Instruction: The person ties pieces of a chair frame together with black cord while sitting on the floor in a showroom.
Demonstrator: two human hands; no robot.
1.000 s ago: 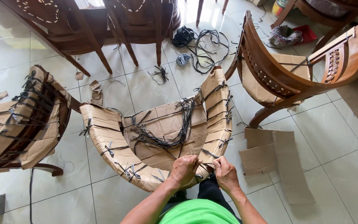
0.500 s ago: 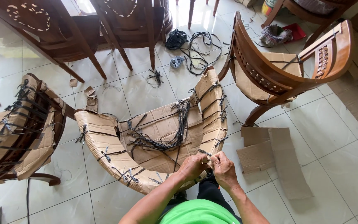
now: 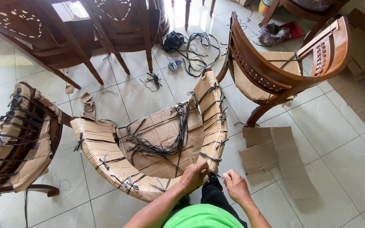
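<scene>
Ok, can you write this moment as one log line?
left hand: grips cardboard-wrapped chair rim | right hand: pinching black cord beside it | floor: loose cardboard pieces

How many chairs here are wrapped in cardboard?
3: one under the hands, centre; one at the left edge; one upper right, only its seat covered. The bare chairs behind hide little.

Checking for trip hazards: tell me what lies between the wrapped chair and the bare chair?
Head view: flat cardboard sheets on the tile floor, beside the wrapped chair and below the bare chair.

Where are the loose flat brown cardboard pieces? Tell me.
In the head view, the loose flat brown cardboard pieces lie on the tiled floor, right of the cardboard-wrapped chair, below the bare wooden chair.
</scene>
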